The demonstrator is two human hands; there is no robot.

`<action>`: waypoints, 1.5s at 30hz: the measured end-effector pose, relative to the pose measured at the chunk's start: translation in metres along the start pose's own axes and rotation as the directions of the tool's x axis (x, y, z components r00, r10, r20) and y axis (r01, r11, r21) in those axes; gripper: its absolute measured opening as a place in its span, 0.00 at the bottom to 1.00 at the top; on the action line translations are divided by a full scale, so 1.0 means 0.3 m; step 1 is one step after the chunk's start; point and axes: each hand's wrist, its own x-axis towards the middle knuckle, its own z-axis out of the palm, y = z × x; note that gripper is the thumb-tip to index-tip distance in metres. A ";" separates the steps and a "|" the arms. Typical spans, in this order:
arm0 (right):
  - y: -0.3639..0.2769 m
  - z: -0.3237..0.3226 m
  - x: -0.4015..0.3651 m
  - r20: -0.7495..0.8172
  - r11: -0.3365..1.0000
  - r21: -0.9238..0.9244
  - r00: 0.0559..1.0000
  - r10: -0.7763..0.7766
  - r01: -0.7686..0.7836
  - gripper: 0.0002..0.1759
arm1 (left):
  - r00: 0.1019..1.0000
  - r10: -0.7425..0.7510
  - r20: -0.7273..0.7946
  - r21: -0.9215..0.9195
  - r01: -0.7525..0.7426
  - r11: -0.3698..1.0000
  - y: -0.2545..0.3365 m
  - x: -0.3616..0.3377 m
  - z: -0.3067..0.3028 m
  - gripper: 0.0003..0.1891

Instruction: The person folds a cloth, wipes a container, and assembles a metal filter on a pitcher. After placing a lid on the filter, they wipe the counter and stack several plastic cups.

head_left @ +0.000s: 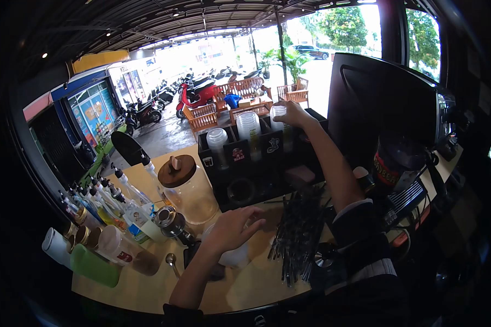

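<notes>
My right hand (293, 114) reaches to the back of the counter, its fingers closed around the top of a stack of clear plastic cups (278, 126) in a black cup holder (261, 146). Two more stacks stand to the left in the holder: a tall cup stack (249, 128) and a shorter cup stack (217, 139). My left hand (234, 229) hovers nearer to me with its fingers stretched out and thumb apart. Below it is a whitish translucent container (235, 255), partly covered by the hand and wrist.
Black straws (297, 234) lie piled between my arms. A glass jar with a wooden lid (186, 188), a portafilter (172, 222), a spoon (172, 262) and several pump bottles (131, 210) stand or lie left. A large black monitor (384, 101) rises at right.
</notes>
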 end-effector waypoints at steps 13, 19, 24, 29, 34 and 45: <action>-0.206 -0.011 -0.062 -0.065 0.970 -0.227 0.995 0.076 -0.089 0.45 | 0.930 0.102 -0.354 -0.351 -0.233 0.907 -0.011 0.019 -0.006 0.16; -0.572 -0.090 -0.264 -0.192 0.876 -0.048 0.856 -0.480 0.480 0.18 | 0.688 0.051 -0.724 -0.401 -0.480 0.780 -0.011 -0.016 -0.101 0.13; -0.823 -0.091 -0.568 0.154 0.778 0.248 0.769 -0.621 0.578 0.10 | 0.667 -0.062 -0.743 -0.442 -0.419 0.793 -0.096 -0.144 -0.088 0.16; -0.846 -0.011 -0.700 0.508 0.774 0.313 0.591 -0.626 0.551 0.16 | 0.795 -0.128 -0.593 -0.494 -0.234 0.837 -0.186 -0.275 -0.007 0.39; -0.868 0.014 -0.702 0.655 0.840 0.286 0.546 -0.522 0.461 0.15 | 0.917 -0.111 -0.384 -0.511 -0.111 0.852 -0.204 -0.325 0.066 0.61; -0.868 -0.021 -0.679 0.720 0.841 0.161 0.521 -0.458 0.517 0.12 | 0.921 -0.128 -0.369 -0.619 -0.141 0.772 -0.214 -0.213 0.132 0.57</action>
